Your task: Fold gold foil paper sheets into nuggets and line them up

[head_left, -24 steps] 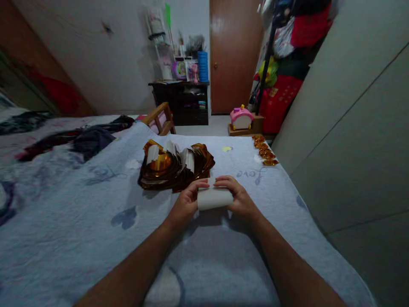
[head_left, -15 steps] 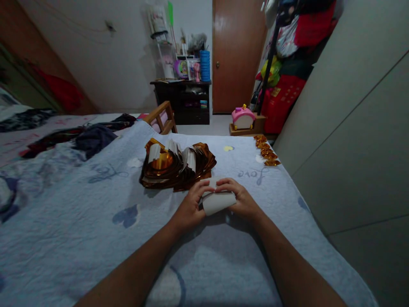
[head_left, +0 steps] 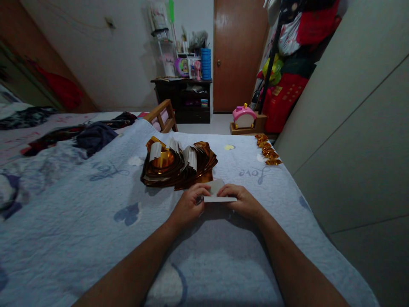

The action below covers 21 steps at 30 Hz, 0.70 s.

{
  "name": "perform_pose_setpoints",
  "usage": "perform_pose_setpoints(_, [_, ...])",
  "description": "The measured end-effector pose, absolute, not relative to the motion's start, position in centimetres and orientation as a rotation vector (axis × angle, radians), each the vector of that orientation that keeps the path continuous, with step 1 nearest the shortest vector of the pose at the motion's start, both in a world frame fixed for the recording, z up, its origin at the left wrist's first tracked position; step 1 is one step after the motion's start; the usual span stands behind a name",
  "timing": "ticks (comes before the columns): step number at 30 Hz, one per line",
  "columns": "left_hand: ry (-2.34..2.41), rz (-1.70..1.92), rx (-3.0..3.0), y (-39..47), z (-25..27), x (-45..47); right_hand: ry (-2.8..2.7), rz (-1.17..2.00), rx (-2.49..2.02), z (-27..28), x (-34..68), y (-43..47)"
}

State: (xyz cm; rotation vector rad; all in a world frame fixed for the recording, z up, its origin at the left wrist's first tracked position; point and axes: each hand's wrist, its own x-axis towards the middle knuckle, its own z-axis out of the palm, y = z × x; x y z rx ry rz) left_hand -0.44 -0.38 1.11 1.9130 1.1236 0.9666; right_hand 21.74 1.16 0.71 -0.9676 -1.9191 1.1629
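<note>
A sheet of paper (head_left: 214, 186), its pale side showing, is gripped between my two hands above the bed. Its near edge is bent into a narrow flap seen almost edge-on. My left hand (head_left: 191, 202) pinches the left end, and my right hand (head_left: 241, 199) pinches the right end with its fingers curled over the top. Just beyond my left hand lies a heap of gold foil paper sheets (head_left: 200, 164), curled, with white backs showing. At the bed's far right corner sits a row of several folded gold foil pieces (head_left: 268, 150).
The bed has a pale blue printed cover (head_left: 96, 238). Dark clothes (head_left: 96, 138) lie at the left. A pale cabinet side (head_left: 358, 119) rises along the right. Past the foot stand a pink toy (head_left: 244, 117), a dark low shelf (head_left: 191, 115) and a brown door (head_left: 238, 55).
The near part of the paper has tipped from a broad curved face to a thin, nearly edge-on flap. My hands stay close to the same spot.
</note>
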Motion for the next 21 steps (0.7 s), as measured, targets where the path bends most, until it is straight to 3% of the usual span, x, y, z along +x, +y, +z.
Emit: perform_pose_setpoints(21, [1.207,0.901,1.830,-0.63,1.16,0.17,-1.941,1.204,-1.274,1.78,21.74,1.07])
